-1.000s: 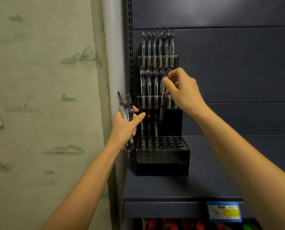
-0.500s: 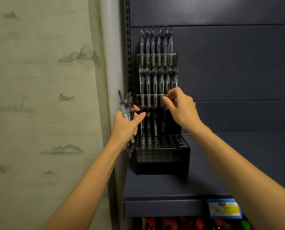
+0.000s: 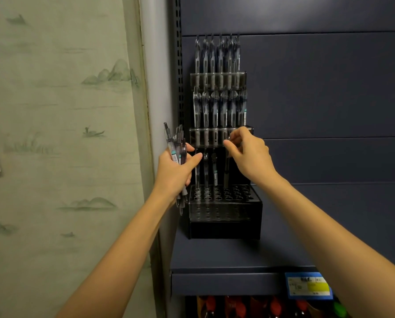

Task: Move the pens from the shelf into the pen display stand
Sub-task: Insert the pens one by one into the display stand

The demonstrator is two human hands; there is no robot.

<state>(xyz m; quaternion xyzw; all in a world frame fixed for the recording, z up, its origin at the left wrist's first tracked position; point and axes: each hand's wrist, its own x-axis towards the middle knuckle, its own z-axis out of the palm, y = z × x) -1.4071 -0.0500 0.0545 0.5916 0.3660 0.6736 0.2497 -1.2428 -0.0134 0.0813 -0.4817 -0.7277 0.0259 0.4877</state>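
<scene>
A black pen display stand (image 3: 224, 229) stands on a dark blue shelf (image 3: 214, 255), near the left end of it and against the dark back panel (image 3: 329, 88). The stand has three levels. The top row of pens (image 3: 217, 56) and the middle row of pens (image 3: 217, 109) stand upright in their slots. The lowest level is a block with many round holes, and three pens (image 3: 206, 173) stand upright in its back row on the left side. The left hand (image 3: 173, 175) is just beside the left edge of the stand, with fingers and thumb curled round a bundle of pens (image 3: 177, 148). The bundle is upright; its upper ends rise above the hand and its tips come out below. The right hand (image 3: 249, 154) is in front of the middle level, and its thumb and first finger pinch the upper end of one dark pen (image 3: 226, 175). This pen hangs almost upright, just to the right of the three pens, with its tip at the holes of the lowest level; whether the tip is already inside a hole I cannot tell. To the left is a pale green wall (image 3: 54, 134) with painted hills and boats. On the front edge of the shelf is a blue and yellow price label (image 3: 309, 286), and below it some red bottles (image 3: 237, 306) show.
</scene>
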